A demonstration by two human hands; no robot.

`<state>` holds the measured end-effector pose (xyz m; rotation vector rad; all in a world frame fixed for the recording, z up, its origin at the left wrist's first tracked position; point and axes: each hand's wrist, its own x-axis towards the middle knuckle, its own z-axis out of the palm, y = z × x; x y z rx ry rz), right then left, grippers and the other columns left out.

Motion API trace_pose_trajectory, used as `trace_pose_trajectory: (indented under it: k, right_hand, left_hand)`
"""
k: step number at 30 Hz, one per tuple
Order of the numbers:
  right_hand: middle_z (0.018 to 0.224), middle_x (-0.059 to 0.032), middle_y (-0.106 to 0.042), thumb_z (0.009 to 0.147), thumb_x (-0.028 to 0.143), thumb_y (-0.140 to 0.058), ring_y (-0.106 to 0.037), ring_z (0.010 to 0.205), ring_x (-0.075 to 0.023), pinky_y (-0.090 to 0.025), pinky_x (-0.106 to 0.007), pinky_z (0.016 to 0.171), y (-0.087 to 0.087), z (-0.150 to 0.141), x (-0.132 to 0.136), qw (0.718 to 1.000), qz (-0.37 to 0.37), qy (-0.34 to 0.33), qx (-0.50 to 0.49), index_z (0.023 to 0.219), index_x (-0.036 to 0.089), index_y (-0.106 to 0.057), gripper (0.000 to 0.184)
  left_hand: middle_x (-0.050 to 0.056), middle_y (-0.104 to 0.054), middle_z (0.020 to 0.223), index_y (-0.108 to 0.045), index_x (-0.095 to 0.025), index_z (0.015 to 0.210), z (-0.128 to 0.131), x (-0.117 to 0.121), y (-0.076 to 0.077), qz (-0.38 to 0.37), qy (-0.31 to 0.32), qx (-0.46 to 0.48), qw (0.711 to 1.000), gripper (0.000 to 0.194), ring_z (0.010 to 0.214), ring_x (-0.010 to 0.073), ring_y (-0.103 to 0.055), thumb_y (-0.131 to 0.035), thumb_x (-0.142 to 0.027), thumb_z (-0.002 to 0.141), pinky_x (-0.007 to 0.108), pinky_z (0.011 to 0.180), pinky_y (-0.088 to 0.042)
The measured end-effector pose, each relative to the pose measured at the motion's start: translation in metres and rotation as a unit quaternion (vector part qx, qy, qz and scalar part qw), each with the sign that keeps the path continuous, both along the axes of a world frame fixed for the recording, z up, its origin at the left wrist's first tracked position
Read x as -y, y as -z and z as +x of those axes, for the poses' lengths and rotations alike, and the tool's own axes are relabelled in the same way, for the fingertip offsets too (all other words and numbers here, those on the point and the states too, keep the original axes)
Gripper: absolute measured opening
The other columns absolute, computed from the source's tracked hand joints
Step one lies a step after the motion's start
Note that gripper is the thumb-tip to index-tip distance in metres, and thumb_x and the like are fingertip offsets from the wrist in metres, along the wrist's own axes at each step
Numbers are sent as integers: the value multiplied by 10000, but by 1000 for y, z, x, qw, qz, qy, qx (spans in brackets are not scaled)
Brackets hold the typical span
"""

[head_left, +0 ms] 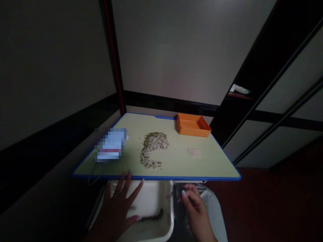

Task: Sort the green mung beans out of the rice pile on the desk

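Note:
My left hand (121, 201) is over a white tub (171, 215) below the table's front edge, fingers spread, holding nothing. A dark, curved, slender thing (151, 217) shows in the tub beside my left thumb; I cannot tell its kind. To the right of the tub's rim is my right hand (193, 201), thumb and fingers pinched. Something thin and blurred (169, 195) shows near those fingertips, too faint to name. On the tabletop beyond lie mixed dark and pale grains (153, 144) in a curved patch. A smaller pale heap (194, 152) lies to their right.
The pale yellow tabletop (176, 168) has a blue edge. An orange open box (193, 131) stands at its back right. A pixelated light-blue object (111, 144) is at the left, a thin cord near it. Grey-white panels with dark frames (171, 50) rise behind.

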<state>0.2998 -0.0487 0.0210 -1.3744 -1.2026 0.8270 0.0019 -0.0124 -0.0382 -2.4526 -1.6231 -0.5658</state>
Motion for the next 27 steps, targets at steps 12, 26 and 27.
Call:
trace_pose_trajectory:
  k: [12, 26, 27]
  right_hand:
    - [789, -70, -626, 781, 877, -557, -613, 848, -235, -473, -350, 842, 35, -21, 11, 978, -119, -168, 20, 683, 183, -650, 707]
    - [619, 25, -469, 906, 320, -526, -480, 654, -138, -358, -260, 666, 24, -29, 7, 955, -107, -237, 142, 613, 209, -428, 327]
    - [613, 29, -456, 908, 312, -521, -468, 644, -134, -344, -254, 648, 23, -27, 8, 954, -111, -240, 140, 614, 210, -419, 327]
  left_hand:
    - [136, -160, 1723, -288, -462, 1509, 6, 7, -14, -72, -25, -40, 996, 1217, 1589, 463, -142, -834, -781, 469, 745, 1234, -124]
    - [144, -98, 1712, -260, -471, 1498, 5, 10, -55, -173, 8, -48, 984, 1288, 1587, 475, -60, -727, -922, 386, 799, 1217, -76]
    - [145, -108, 1710, -258, -465, 1501, 6, 10, -58, -178, 7, -51, 983, 1297, 1584, 481, -76, -725, -926, 382, 810, 1210, -83]
